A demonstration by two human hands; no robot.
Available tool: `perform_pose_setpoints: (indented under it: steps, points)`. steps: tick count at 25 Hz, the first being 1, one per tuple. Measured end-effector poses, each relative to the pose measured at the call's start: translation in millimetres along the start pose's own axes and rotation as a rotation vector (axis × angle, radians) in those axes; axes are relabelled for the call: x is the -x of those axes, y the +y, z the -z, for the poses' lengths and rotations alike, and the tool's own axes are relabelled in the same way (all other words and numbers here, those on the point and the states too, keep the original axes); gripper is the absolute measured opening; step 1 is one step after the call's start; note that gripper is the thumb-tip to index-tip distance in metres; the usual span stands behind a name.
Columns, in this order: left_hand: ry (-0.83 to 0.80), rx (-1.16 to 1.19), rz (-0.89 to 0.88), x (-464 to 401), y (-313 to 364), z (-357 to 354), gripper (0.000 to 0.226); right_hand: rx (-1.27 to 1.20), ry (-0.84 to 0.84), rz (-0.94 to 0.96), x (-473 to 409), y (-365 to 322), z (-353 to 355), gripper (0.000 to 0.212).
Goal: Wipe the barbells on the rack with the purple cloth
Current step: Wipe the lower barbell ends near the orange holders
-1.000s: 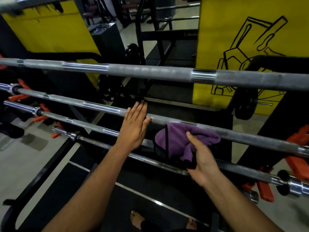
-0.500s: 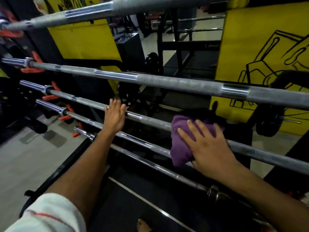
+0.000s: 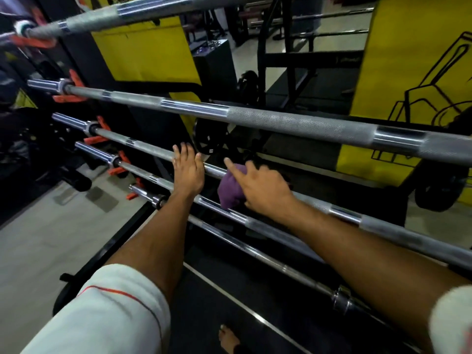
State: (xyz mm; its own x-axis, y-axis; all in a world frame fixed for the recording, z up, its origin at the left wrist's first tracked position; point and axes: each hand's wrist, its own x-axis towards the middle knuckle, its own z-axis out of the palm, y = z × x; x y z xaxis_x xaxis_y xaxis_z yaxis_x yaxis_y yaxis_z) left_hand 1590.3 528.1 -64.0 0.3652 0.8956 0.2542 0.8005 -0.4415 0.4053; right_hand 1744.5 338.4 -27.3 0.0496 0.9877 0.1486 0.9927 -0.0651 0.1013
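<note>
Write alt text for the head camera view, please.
A person's right hand presses a crumpled purple cloth onto a long steel barbell on a rack, while the left hand rests on the same bar beside it.

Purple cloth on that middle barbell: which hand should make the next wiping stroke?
Right. The right hand already presses the purple cloth against the barbell. The left hand only rests flat on the same bar, steadying it, apart from the cloth.
</note>
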Motion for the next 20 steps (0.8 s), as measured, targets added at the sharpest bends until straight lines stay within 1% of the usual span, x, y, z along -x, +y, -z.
perform_pose_setpoints:
  steps: [2,4,6,8,10,12,13,14,15,16,17,18,20]
  points:
    - [0.005,-0.008,-0.007,1,-1,-1,0.055,-0.016,0.013,0.032,-3,-3,-1,0.087]
    - [0.000,-0.009,-0.015,0,-2,-1,0.055,0.007,0.060,0.078,19,13,-8,0.075]
    - [-0.005,-0.005,-0.018,-2,-3,-1,0.055,0.013,0.166,0.094,56,35,-13,0.071]
    - [0.007,0.007,-0.016,-2,-3,-3,0.055,-0.019,0.173,0.079,91,58,-16,0.073]
    - [0.021,0.021,-0.021,-1,-2,-3,0.055,-0.026,0.111,0.110,122,79,-14,0.078]
    - [0.030,0.031,-0.027,-1,-3,-4,0.055,-0.030,-0.026,0.162,140,88,5,0.095]
    - [0.034,0.038,-0.029,0,-3,-4,0.055,-0.052,-0.118,0.145,141,89,17,0.105]
    - [0.037,0.045,-0.029,0,-3,-5,0.055,-0.118,-0.220,0.069,136,87,28,0.114]
    - [0.040,0.051,-0.026,1,-3,-5,0.055,-0.227,-0.271,-0.056,126,84,33,0.117]
    - [0.039,0.057,-0.022,0,-3,-6,0.056,-0.275,-0.246,-0.172,112,78,32,0.113]
    - [0.036,0.060,-0.020,0,-4,-5,0.056,-0.249,-0.208,-0.244,98,69,31,0.105]
    - [0.034,0.061,-0.023,0,-4,-5,0.056,-0.165,-0.152,-0.252,86,59,27,0.096]
    - [0.049,0.058,-0.033,0,-4,-7,0.056,-0.033,-0.081,-0.191,66,47,15,0.073]
